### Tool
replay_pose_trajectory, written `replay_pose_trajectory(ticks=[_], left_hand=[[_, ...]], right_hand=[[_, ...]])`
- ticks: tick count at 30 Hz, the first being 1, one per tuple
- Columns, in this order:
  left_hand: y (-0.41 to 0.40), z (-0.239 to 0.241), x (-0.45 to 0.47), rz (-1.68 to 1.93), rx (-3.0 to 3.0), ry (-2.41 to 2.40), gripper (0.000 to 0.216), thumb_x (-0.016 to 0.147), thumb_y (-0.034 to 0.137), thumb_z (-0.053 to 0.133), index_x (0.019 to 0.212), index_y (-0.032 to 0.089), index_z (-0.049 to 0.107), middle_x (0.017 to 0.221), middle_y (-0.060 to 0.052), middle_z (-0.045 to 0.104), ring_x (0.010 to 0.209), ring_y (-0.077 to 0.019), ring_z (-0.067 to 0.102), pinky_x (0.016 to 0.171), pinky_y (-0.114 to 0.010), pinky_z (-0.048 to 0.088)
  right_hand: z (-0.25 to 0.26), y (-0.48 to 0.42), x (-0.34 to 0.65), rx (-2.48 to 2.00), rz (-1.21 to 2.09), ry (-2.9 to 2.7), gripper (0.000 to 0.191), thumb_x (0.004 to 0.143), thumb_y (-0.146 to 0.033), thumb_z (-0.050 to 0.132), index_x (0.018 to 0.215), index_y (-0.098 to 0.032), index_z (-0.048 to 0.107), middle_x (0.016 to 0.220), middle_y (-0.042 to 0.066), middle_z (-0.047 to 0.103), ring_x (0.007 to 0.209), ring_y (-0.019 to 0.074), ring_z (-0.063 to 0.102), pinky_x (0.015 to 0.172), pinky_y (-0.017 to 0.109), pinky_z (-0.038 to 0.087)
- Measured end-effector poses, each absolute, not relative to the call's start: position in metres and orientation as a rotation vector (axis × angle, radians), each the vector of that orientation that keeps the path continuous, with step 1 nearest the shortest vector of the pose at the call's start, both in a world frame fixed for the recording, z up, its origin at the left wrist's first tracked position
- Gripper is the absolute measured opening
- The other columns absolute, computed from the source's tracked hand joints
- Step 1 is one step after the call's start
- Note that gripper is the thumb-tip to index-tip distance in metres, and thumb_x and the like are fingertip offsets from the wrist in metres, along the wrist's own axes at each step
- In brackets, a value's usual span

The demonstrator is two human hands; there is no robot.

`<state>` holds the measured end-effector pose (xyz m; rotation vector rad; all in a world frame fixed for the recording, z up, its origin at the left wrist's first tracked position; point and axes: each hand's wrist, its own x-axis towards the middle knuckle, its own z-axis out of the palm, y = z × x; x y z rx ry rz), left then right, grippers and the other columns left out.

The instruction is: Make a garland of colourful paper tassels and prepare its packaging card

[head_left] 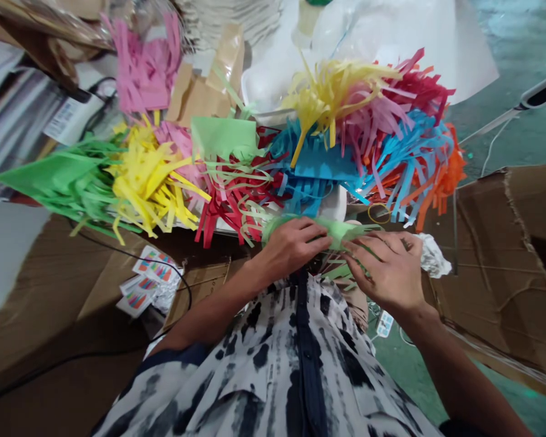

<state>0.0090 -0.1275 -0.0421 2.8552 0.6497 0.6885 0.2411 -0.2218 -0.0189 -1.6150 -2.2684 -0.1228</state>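
A light green tissue-paper tassel stretches between my hands, just in front of my shirt. My left hand has its fingers curled over the paper's left part. At the other end, my right hand grips the paper with bent fingers, its thumb underneath and partly hidden. Thin green strips hang below and beside the hands. Right beyond them lie blue fringed tissue paper, red fringe and a light green sheet with cut strips.
Fringed bundles in green, yellow, pink and orange cover the table edge. Cardboard boxes stand at both sides. A black cable runs at left, near printed cards. A white power strip lies below.
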Motion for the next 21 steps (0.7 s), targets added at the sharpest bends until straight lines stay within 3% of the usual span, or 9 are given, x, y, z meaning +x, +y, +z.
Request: replay_pose_trajectory(ticks=[3,8,11,15,21], left_hand=[[-0.132,-0.047,0.007,0.734,2.886,0.599,0.022,0.105,0.034,0.063,0.116,0.019,0.076,0.112,-0.007,0.081,0.101,-0.0205,0.073,0.084,-0.035,0.058],[-0.143,-0.057,0.003,0.760,2.888,0.621,0.023,0.106,0.019,0.059,0.123,0.022,0.074,0.119,-0.004,0.080,0.111,-0.0192,0.072,0.094,-0.036,0.058],[-0.145,-0.057,0.001,0.745,2.834,0.652,0.020,0.106,0.021,0.059,0.116,0.023,0.076,0.113,-0.004,0.081,0.107,-0.0187,0.073,0.091,-0.035,0.057],[-0.140,-0.045,0.002,0.683,2.732,0.701,0.018,0.106,0.023,0.059,0.106,0.022,0.077,0.107,-0.005,0.080,0.101,-0.0180,0.071,0.088,-0.033,0.055],[-0.133,-0.034,0.011,0.560,2.815,0.816,0.025,0.108,0.031,0.057,0.096,0.017,0.073,0.099,-0.006,0.078,0.092,-0.0214,0.067,0.079,-0.036,0.051]], right_hand=[[-0.023,-0.226,0.244,-1.540,-0.139,-2.278,0.011,0.100,-0.029,0.070,0.107,-0.026,0.078,0.108,0.002,0.083,0.105,0.0230,0.070,0.099,0.045,0.033],[-0.035,-0.237,0.247,-1.591,-0.143,-2.296,0.018,0.099,-0.027,0.069,0.115,-0.030,0.077,0.111,0.000,0.082,0.109,0.0226,0.068,0.106,0.045,0.032],[-0.038,-0.238,0.248,-1.616,-0.123,-2.281,0.019,0.101,-0.029,0.066,0.116,-0.032,0.078,0.108,0.001,0.081,0.111,0.0242,0.067,0.107,0.047,0.033],[-0.033,-0.233,0.249,-1.651,-0.030,-2.181,0.018,0.106,-0.035,0.061,0.101,-0.032,0.078,0.104,-0.002,0.081,0.108,0.0236,0.068,0.104,0.046,0.035],[-0.025,-0.224,0.244,-1.778,-0.014,-2.199,0.022,0.105,-0.040,0.061,0.105,-0.025,0.077,0.109,0.004,0.080,0.113,0.0285,0.064,0.106,0.049,0.029]])
